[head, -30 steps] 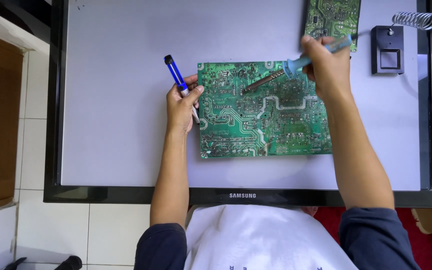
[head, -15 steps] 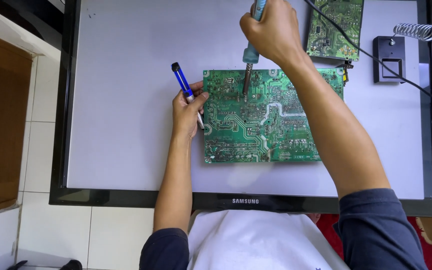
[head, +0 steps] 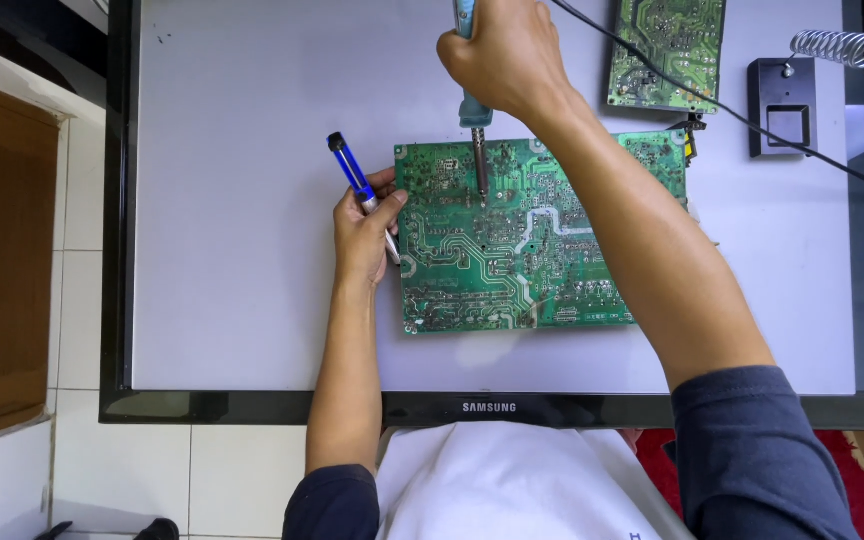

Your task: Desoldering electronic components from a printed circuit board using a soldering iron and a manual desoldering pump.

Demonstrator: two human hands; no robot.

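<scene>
The right hand [head: 507, 55] is gripping a soldering iron [head: 474, 110] upright, tip on the green circuit board [head: 522, 240] lying on the flat monitor panel [head: 232, 200], while the left hand [head: 362, 235] is clasping a blue desoldering pump [head: 352, 178] and steadying the board's edge.

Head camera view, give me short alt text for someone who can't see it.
Seen from above, a person's right hand holds a soldering iron upright, tip on a green circuit board. The left hand steadies the board's left edge while holding a blue desoldering pump. The board lies on a flat white panel with a black frame.
</scene>
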